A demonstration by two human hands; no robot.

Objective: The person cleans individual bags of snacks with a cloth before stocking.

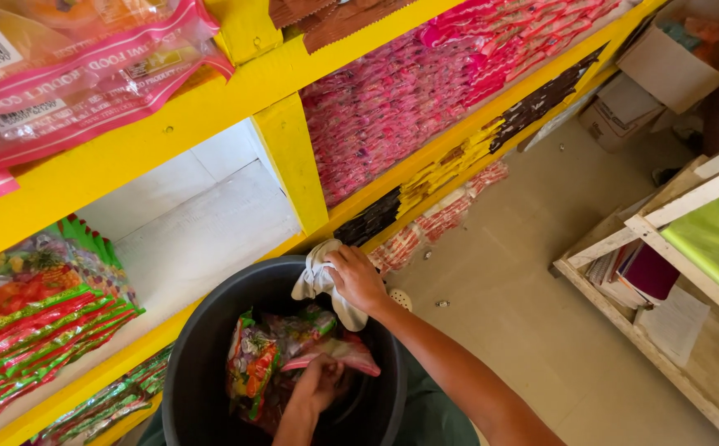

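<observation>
**Me:** My left hand (316,385) is down inside the black bucket (190,363), fingers closed round the glossy snack packets (254,363). My right hand (358,279) sits at the rim's one o'clock, clamped on a crumpled white cloth (316,279).

**You:** Why is the cloth pinned on the rim?

**Me:** I'd say it keeps the rag off the packets and steadies the bucket while the other hand works. The cloth is soft and bunched, and a tail of it droops into the bucket.

**You:** And the packets?

**Me:** They're slick film, crinkled, in green, red and orange, heaped loosely at the bottom. The one under my fingers has a pink edge.

**You:** What's around you?

**Me:** At eleven o'clock there's a yellow painted shelf (211,103), smooth and boxy, and one bay (203,215) shows bare pale board. At nine o'clock, matching green-and-red packets (37,314) lie stacked flat on that shelf. At twelve, rows of pink sachets (392,107) are packed tight. At three o'clock stands a rough unpainted wooden rack (665,239) with papers on it, and it rests on a dull concrete floor (533,272).
</observation>
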